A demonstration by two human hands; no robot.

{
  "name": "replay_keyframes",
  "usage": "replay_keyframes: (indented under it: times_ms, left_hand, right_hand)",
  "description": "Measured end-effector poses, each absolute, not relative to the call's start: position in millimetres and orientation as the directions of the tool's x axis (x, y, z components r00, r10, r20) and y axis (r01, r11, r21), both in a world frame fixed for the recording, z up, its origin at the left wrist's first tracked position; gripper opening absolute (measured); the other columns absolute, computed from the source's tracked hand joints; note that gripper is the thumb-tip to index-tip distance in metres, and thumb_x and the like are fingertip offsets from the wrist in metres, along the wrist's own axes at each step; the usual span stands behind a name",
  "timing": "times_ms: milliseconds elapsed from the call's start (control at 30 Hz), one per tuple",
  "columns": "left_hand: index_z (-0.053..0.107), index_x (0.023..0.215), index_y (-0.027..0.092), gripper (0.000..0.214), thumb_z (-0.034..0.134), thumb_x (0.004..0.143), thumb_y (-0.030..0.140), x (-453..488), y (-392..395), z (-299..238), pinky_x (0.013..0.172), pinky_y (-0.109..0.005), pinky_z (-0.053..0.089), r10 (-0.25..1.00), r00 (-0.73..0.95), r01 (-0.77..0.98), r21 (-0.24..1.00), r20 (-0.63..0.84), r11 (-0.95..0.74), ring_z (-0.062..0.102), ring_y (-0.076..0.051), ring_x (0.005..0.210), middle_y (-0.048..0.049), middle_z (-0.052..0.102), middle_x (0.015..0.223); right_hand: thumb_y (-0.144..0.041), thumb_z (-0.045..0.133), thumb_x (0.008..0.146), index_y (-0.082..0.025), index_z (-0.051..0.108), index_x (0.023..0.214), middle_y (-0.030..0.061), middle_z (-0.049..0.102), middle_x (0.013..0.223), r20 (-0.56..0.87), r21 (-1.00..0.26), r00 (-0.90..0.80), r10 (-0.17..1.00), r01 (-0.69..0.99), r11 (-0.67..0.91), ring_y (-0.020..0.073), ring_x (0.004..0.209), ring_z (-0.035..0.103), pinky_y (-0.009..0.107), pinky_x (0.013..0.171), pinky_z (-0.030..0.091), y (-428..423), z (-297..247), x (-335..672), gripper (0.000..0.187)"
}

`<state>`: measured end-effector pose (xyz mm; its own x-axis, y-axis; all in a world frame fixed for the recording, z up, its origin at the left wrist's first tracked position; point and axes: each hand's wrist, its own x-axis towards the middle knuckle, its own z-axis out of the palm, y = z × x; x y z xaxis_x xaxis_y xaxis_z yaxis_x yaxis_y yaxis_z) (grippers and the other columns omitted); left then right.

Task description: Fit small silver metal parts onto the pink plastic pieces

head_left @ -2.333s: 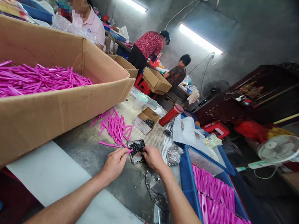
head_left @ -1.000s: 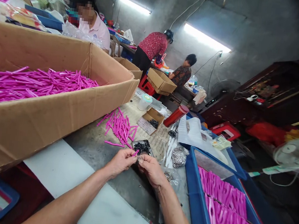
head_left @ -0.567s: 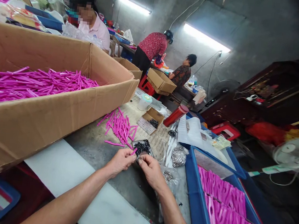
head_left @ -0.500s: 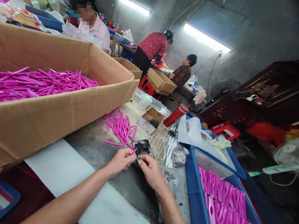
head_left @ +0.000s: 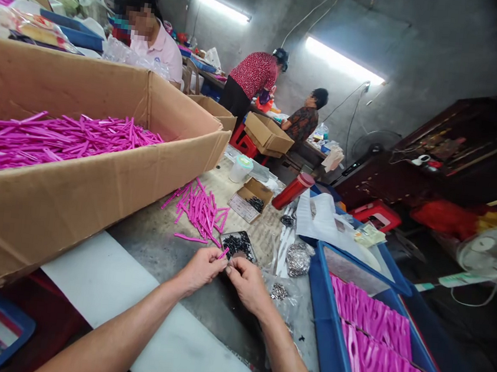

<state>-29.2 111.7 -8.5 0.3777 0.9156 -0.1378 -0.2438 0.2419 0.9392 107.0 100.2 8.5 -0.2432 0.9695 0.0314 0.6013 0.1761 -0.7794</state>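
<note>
Between the thumb and fingers of my left hand (head_left: pixel 202 269) is a thin magenta plastic stick (head_left: pixel 224 253), its end pointing up and to the right. My right hand (head_left: pixel 246 278) is closed in a pinch at the stick's near end, its fingertips almost touching the left ones; whatever it grips is too small to make out. Just beyond both hands lies a small tray (head_left: pixel 253 257) of black pieces (head_left: pixel 237 244). A loose heap of magenta sticks (head_left: pixel 201 210) spreads on the table behind my left hand.
A big cardboard box (head_left: pixel 97 188) of magenta sticks stands at left. On the right is a blue bin (head_left: pixel 326 330) with rows of magenta pieces. Bags of metal parts (head_left: pixel 298 259), a small open carton (head_left: pixel 246 206) and a red cylinder (head_left: pixel 293 191) sit on the table. Several people work farther back.
My right hand has shifted very slightly left, closer to the left fingertips. The left hand still holds the magenta stick in nearly the same place.
</note>
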Motion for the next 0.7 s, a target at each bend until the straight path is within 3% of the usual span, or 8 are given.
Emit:
replay_keyframes:
  times_ms: [200, 467, 700]
  left_hand:
    - [0.041, 0.06, 0.015, 0.018, 0.053, 0.066, 0.028, -30, 112, -8, 0.033, -0.013, 0.014, 0.912, 0.388, -0.251, 0.936, -0.136, 0.246, 0.02, -0.003, 0.037, 0.01, 0.028, 0.044]
    - [0.046, 0.066, 0.014, 0.011, 0.046, 0.069, 0.024, -28, 114, -15, 0.034, -0.014, 0.018, 0.897, 0.425, -0.257, 0.935, -0.117, 0.244, 0.028, -0.004, 0.041, 0.0059, 0.036, 0.054]
    - [0.045, 0.066, 0.014, 0.016, 0.046, 0.072, 0.028, -27, 114, -18, 0.035, -0.015, 0.018, 0.895, 0.438, -0.236, 0.95, -0.082, 0.203, 0.027, -0.004, 0.04, 0.0068, 0.033, 0.052]
  right_hand:
    - [-0.03, 0.043, 0.071, -0.018, 0.042, 0.057, -0.0044, 0.036, 0.053, 0.041, -0.827, -0.191, 0.981, 0.544, 0.141, 0.0111, 0.051, 0.034, 0.021, 0.048, 0.026, 99, 3, 107, 0.019]
    - [-0.033, 0.044, 0.071, -0.015, 0.049, 0.063, -0.0021, 0.043, 0.057, 0.135, -0.895, 0.028, 0.99, 0.433, 0.11, 0.0127, 0.055, 0.038, 0.023, 0.053, 0.031, 99, 4, 99, 0.02]
    - [-0.032, 0.045, 0.07, -0.015, 0.05, 0.063, -0.0024, 0.045, 0.056, 0.162, -0.928, 0.146, 0.976, 0.359, 0.1, 0.0124, 0.055, 0.04, 0.023, 0.052, 0.033, 101, 0, 90, 0.019]
